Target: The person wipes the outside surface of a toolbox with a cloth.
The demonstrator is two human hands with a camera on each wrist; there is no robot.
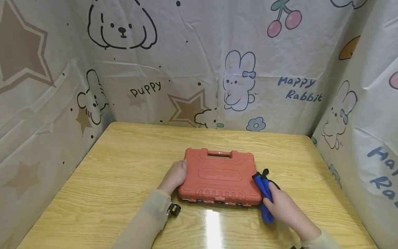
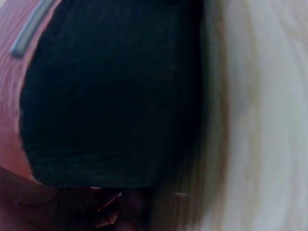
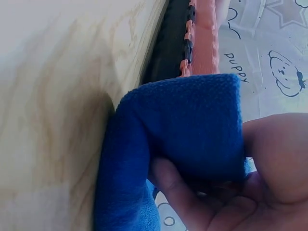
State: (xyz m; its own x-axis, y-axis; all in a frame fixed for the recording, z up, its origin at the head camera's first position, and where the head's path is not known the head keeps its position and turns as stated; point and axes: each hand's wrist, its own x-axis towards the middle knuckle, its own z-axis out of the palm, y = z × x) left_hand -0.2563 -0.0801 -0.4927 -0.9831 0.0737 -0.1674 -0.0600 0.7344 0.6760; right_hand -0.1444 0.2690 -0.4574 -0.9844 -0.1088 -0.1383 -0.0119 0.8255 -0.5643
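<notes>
A closed red case (image 1: 220,173) lies on the wooden table, its handle toward the back wall; its dark lower half (image 2: 106,96) fills much of the left wrist view. My left hand (image 1: 174,175) grips the case's left side, thumb on top, other fingers mostly hidden. My right hand (image 1: 284,205) pinches a folded blue cloth (image 1: 266,197) with black trim beside the case's right edge. In the right wrist view the cloth (image 3: 187,125) is held between thumb and fingers of the right hand (image 3: 231,192), in front of the case's latched edge (image 3: 204,38).
The wooden table (image 1: 130,152) reaches back to a printed fabric curtain (image 1: 192,69), which also hangs at both sides. A black strap with a small yellow-marked device (image 1: 174,209) is on the left wrist. Light reflects off the table in front of the case.
</notes>
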